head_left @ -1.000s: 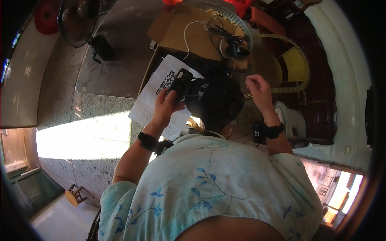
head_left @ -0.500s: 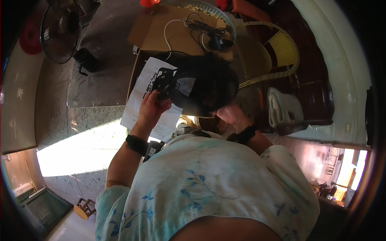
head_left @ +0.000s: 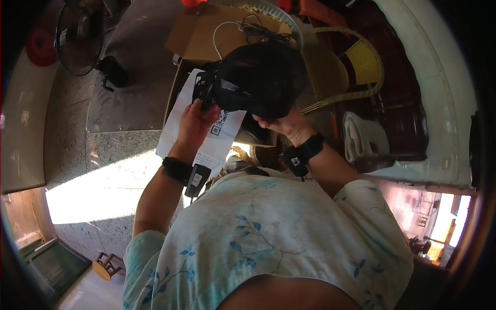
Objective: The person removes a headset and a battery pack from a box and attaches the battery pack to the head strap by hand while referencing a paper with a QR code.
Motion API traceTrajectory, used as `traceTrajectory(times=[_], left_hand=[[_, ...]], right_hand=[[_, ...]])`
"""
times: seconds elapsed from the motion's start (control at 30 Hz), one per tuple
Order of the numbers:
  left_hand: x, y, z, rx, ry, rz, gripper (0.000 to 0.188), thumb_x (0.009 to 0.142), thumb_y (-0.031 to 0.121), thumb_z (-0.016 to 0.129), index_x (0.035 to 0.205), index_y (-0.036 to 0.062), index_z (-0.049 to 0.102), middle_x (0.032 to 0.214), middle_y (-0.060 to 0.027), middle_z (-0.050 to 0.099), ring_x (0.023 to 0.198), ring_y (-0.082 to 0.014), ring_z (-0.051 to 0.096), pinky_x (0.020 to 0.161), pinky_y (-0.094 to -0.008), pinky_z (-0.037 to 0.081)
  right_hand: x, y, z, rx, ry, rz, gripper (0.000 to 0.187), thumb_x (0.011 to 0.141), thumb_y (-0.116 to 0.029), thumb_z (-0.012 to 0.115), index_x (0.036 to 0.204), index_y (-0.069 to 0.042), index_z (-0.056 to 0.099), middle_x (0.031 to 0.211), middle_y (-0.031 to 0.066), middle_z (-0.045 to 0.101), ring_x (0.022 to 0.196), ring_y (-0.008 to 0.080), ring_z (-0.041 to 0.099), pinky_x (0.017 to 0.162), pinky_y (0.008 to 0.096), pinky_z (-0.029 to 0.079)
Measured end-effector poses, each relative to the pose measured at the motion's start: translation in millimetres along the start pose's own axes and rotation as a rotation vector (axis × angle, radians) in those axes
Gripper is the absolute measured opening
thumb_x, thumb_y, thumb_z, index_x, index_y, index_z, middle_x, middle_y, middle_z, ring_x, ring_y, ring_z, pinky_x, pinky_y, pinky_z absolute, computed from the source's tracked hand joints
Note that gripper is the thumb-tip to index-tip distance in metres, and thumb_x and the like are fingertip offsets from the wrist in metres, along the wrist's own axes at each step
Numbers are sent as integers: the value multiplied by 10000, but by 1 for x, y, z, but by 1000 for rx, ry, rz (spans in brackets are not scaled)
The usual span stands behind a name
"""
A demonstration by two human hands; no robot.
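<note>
A black cap (head_left: 263, 77) with a pale striped patch is held up in front of me, over an open cardboard box (head_left: 199, 39). My left hand (head_left: 196, 125) has its fingers closed on the dark bracket-like piece (head_left: 205, 89) at the cap's left end. My right hand (head_left: 290, 125) grips the lower right edge of the cap, its fingertips partly hidden beneath. Below the left hand, a white printed sheet (head_left: 175, 126) with a square code slants across the box's near side; whether the hand touches it, I cannot tell. Something dark (head_left: 258, 129) shows inside the box.
Black and white cables (head_left: 263, 32) lie on the box flap. A standing fan (head_left: 77, 41) is at the far left beside a grey tabletop (head_left: 139, 77). To the right are a yellow woven chair (head_left: 364, 59) and a folded pale cloth (head_left: 367, 137) on a dark red seat.
The cap has risen and tilted, baring the sheet's square code and the box's near edge. My right hand has moved up and slightly left with it; the left hand has risen a little.
</note>
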State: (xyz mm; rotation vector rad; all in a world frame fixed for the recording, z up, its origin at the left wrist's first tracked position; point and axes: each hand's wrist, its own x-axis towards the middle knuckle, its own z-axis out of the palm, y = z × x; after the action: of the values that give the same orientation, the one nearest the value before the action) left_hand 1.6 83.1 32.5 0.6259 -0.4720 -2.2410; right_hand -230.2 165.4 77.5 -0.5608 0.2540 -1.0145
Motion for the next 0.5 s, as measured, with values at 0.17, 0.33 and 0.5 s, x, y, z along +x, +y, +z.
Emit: traceTrajectory(times=[0.17, 0.33, 0.5], left_hand=[[-8, -21, 2, -4, 50, -55, 248, 888, 193, 422, 1010, -18, 465, 845, -161, 593, 731, -275, 611, 613, -343, 515], [-12, -25, 9, 73, 94, -34, 251, 879, 191, 434, 1053, 15, 388, 868, -158, 573, 717, -289, 610, 612, -362, 514], [-15, -27, 7, 79, 106, -4, 323, 867, 197, 458, 1094, 20, 312, 880, -165, 555, 728, -299, 606, 613, -371, 513]], right_hand=[[31, 36, 22, -209, 541, -471, 192, 836, -167, 496, 980, -43, 526, 894, 106, 565, 824, 234, 563, 723, 333, 484], [41, 39, 12, 339, 559, -318, 256, 853, -221, 467, 1037, -51, 524, 997, 117, 552, 931, 251, 540, 836, 393, 448], [31, 41, 1, -31, 449, -347, 399, 839, -394, 472, 1087, -83, 503, 1049, 71, 542, 968, 172, 523, 836, 320, 439]])
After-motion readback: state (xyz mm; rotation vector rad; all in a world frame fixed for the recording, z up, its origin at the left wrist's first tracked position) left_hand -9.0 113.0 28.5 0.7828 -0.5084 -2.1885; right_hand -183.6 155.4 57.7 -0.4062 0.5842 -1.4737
